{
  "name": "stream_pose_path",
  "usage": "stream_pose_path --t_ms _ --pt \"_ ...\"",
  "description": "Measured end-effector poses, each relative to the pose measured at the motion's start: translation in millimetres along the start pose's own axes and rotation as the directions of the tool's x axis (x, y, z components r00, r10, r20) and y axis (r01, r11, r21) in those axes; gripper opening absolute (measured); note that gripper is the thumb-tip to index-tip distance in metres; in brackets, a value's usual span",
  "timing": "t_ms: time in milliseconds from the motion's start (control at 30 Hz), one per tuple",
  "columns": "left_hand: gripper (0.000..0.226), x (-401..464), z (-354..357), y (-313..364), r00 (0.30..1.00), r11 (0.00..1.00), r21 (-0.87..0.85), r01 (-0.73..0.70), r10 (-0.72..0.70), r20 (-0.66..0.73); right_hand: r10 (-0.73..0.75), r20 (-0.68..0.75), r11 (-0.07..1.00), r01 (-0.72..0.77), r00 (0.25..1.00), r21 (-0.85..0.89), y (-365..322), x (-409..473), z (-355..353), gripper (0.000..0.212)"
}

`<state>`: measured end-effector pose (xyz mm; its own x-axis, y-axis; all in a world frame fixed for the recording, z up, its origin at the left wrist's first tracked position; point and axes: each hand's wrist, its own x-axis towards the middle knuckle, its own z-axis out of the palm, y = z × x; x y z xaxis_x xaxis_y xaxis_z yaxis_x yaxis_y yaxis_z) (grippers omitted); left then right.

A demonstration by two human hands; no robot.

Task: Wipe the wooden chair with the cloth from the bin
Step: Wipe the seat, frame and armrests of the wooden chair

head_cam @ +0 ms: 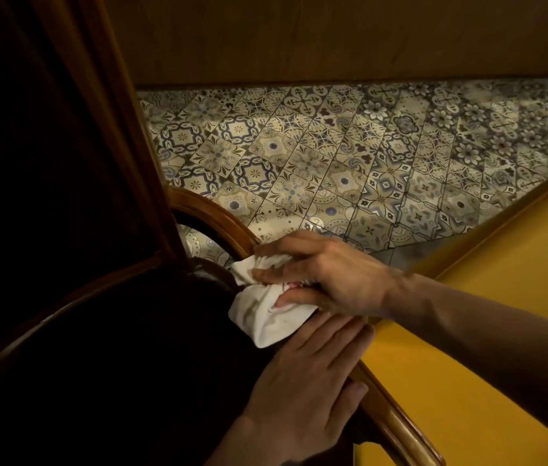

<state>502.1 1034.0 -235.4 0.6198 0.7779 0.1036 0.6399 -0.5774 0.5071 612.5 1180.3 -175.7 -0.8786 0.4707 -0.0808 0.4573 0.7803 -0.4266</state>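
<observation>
A wooden chair fills the left and lower middle of the head view, with a curved brown armrest [214, 218] and a very dark seat. My right hand [326, 274] reaches in from the right and presses a crumpled white cloth [262, 311] against the armrest where it meets the seat. My left hand [306, 388] lies flat with fingers apart on the chair's dark seat edge, its thumb against the wooden rail [390, 415], just below the cloth. The lower part of the armrest is hidden under the cloth and my hands.
A patterned tile floor [350, 156] lies beyond the chair. A brown wooden wall [333, 35] runs along the top. A yellow surface [487, 314] with a wooden rim sits on the right, close to the chair. The dark chair back [30, 146] rises at the left.
</observation>
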Motion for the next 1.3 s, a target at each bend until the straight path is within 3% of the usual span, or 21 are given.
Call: stream_pose_path --t_ms 400,800,1300 --pt "0.057 0.6 -0.1 -1.9 0.999 0.998 0.05 0.029 -0.031 0.041 0.052 -0.094 0.996 -0.059 0.994 -0.071 9.0 88.8 -4.1 0.045" --pt "0.064 2.5 -13.3 4.2 0.992 0.998 0.042 0.043 -0.047 0.113 -0.057 0.035 0.992 0.061 0.998 -0.111 -0.1 29.2 -10.1 0.047" --pt "0.067 -1.2 -16.4 15.0 0.988 0.991 0.099 0.087 -0.099 0.122 0.024 0.008 0.996 -0.024 1.0 -0.086 -16.8 -6.8 -7.6 0.039"
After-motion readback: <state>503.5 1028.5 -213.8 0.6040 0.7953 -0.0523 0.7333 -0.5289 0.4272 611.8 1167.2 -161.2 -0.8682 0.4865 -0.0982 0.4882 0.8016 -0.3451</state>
